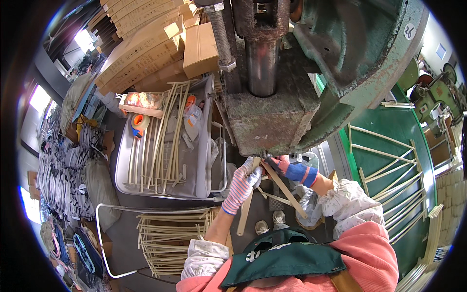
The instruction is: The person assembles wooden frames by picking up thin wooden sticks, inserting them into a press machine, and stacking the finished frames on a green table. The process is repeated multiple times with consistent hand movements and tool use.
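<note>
Under the block of a large green press (267,124), two flat cream strips meet at their upper ends and spread apart toward me in a V. My left hand (242,185), in a white glove with red and blue stripes, is closed around the left strip (246,214) near its upper end. My right hand (293,170), in a pink and blue glove, grips the right strip (288,193) close to where the two meet. The fingertips and the joint itself are partly hidden beneath the press block.
At left stands a grey tray cart (202,170) with long cream strips, a tape dispenser (139,124) and a small box (142,103). More strips (170,238) lie stacked below it. Strip frames rest on a green table (357,170) at right. Cardboard boxes (200,48) are piled behind.
</note>
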